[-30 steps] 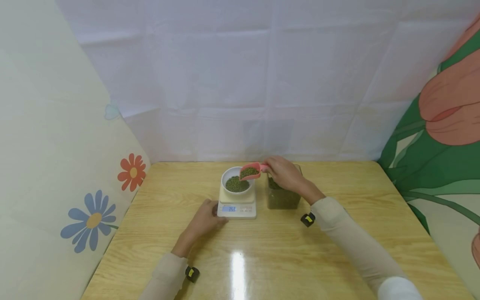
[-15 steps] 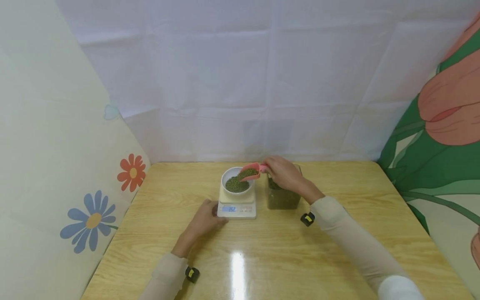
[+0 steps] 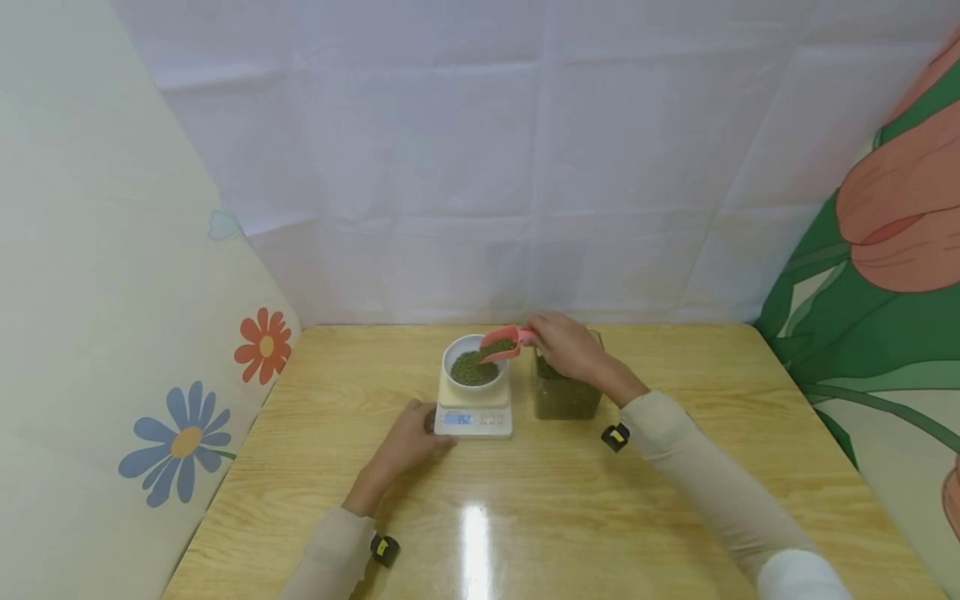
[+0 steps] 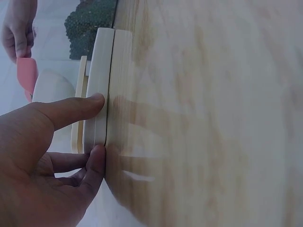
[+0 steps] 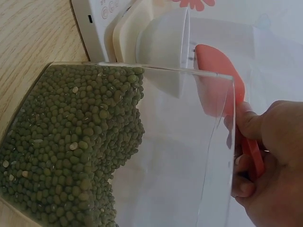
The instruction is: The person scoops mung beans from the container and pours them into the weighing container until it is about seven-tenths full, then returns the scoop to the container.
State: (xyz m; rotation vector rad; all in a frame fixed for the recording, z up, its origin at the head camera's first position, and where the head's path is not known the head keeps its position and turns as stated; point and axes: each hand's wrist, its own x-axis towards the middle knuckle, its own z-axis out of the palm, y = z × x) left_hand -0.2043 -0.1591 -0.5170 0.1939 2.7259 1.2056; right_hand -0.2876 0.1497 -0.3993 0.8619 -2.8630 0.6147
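Pinched by its handle in my right hand point(image 3: 562, 343), a pink scoop point(image 3: 501, 342) of green mung beans point(image 5: 66, 142) tilts over the right rim of a white bowl point(image 3: 450, 367). A few dark specks show between scoop and bowl in the right wrist view. Mung beans cover the bowl's bottom. The bowl stands on a white kitchen scale point(image 3: 495, 429) with a lit display point(image 3: 458, 419), its digits blurred. My left hand point(image 3: 411, 437) grips the scale's near left corner, thumb at the front edge and fingers along the left side point(image 4: 97, 127).
Right of the scale stands a clear square container point(image 3: 567, 400) partly filled with mung beans, below my right forearm. The wooden table point(image 3: 540, 508) ends at a white cloth point(image 3: 420, 167) behind. Flower-patterned panels point(image 3: 187, 442) flank both sides.
The scoop has tipped slightly toward the bowl, and beans in it have slid to its lip. My left hand keeps its place on the scale.
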